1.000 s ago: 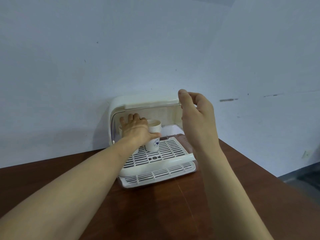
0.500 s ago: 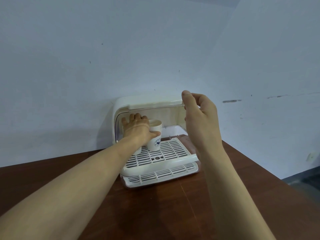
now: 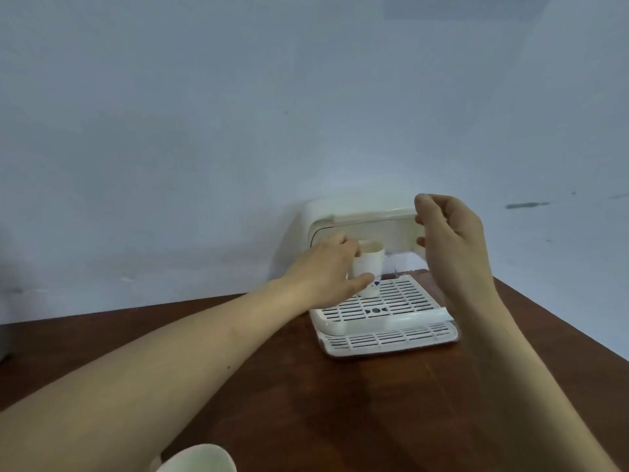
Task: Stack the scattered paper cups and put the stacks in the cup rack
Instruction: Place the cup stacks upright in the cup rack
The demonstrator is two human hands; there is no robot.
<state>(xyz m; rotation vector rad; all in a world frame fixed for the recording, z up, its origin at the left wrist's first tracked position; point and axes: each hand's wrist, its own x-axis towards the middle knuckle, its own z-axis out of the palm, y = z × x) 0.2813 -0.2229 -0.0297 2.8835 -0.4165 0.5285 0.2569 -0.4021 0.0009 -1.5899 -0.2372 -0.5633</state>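
Head view. The cup rack (image 3: 354, 327), white plastic, sits at the far right of the brown bench (image 3: 306, 386), its back against a pale blue wall (image 3: 238, 131). Its lid (image 3: 371, 217) is swung up, leaving the front open.

The left hand (image 3: 326, 267) reaches into the opening and grips a paper cup (image 3: 370, 264), thumb across the front, fingers curled round the far side. The cup is upright, mouth up, with its base on the rack's slatted tray (image 3: 391, 304) near the back left. A blue mark shows low on its side. Cannot tell whether it is one cup or a nested stack.

The right hand (image 3: 449, 240) is at the lid's right end, thumb above the edge and curled fingers below, pinching it.

Obstructions: the left hand hides the rack's left interior and part of the cup. The right wrist and forearm cover the rack's right wall and the tray's right corner.

A second cup (image 3: 200, 459) lies at the bottom edge of the view, only the rim showing, well apart from the rack. A dark scuff (image 3: 527, 205) marks the wall at right.
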